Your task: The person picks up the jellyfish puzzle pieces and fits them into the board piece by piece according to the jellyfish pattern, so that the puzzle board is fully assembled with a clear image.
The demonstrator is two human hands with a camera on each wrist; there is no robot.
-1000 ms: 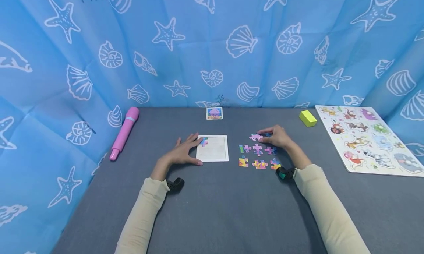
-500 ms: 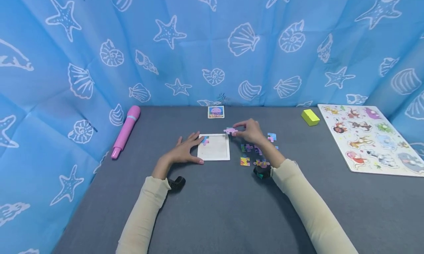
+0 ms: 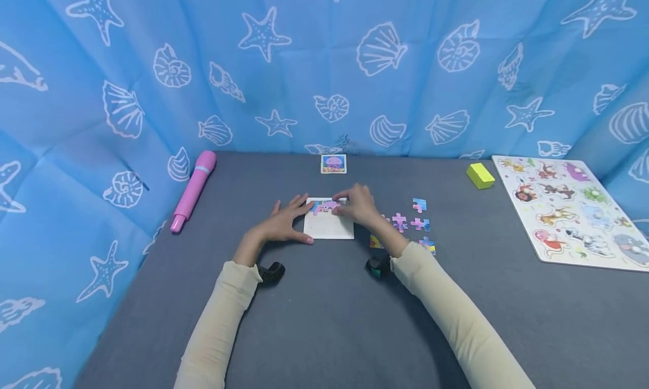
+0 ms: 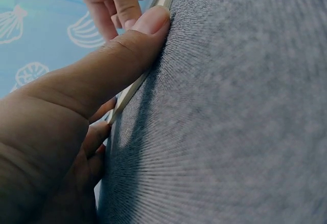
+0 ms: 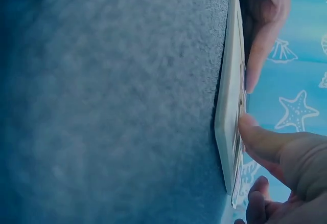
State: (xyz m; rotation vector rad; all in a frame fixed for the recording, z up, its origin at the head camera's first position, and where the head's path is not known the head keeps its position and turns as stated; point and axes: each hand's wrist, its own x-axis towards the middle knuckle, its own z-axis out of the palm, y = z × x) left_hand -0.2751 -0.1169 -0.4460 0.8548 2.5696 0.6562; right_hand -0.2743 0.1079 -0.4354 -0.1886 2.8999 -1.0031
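Note:
A small white puzzle tray (image 3: 328,229) lies flat on the grey cloth. My left hand (image 3: 284,222) spreads along its left side, thumb at the near corner, fingertips at the far corner. In the left wrist view the thumb (image 4: 148,27) rests along the tray edge. Beside those fingertips a blue and pink jigsaw piece (image 3: 317,208) lies in the tray's far left corner. My right hand (image 3: 359,205) pinches a pink jigsaw piece (image 3: 330,205) at the tray's far side, next to the first piece. Whether they interlock is too small to tell.
Several loose jigsaw pieces (image 3: 399,222) lie right of the tray, partly hidden by the right arm. A jellyfish picture card (image 3: 333,164) lies behind it. A yellow block (image 3: 480,176) and an animal board (image 3: 578,208) are at right, a pink wand-like object (image 3: 194,190) at left.
My right hand has carried the pink piece leftward from the loose pieces to the tray's far side. My left hand has stayed at the tray. The head view has tilted slightly down.

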